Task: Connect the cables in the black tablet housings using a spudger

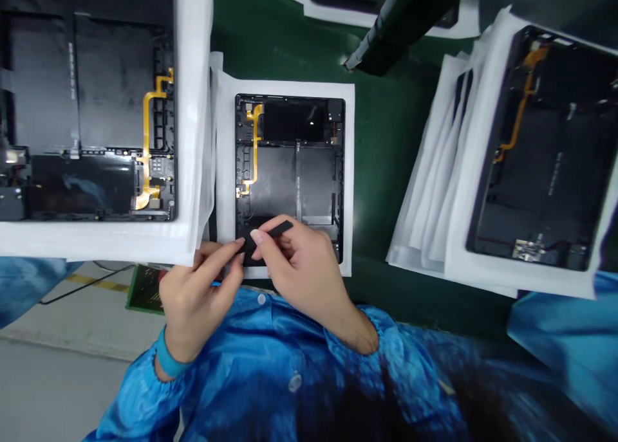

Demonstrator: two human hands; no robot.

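Observation:
An opened black tablet housing (316,181) lies on a white foam sheet (350,172) in front of me. A yellow-orange flex cable (255,152) runs down its left side. My right hand (304,262) is over the housing's near part, its fingers closed round a flat black stick-like tool (280,229); the tool's working end is hidden. At the near left corner of the housing, my left hand (205,291) has thumb and index finger pinched together. What they hold there, if anything, is too dark to make out. Both hands' fingertips are close together.
A larger-looking housing (111,82) sits on stacked foam sheets at left, overhanging the near edge. Another housing (545,152) rests on a foam stack (425,191) at right. A dark post-like bar (400,30) slants above the green table (386,127). Blue sleeves (570,339) show on both sides.

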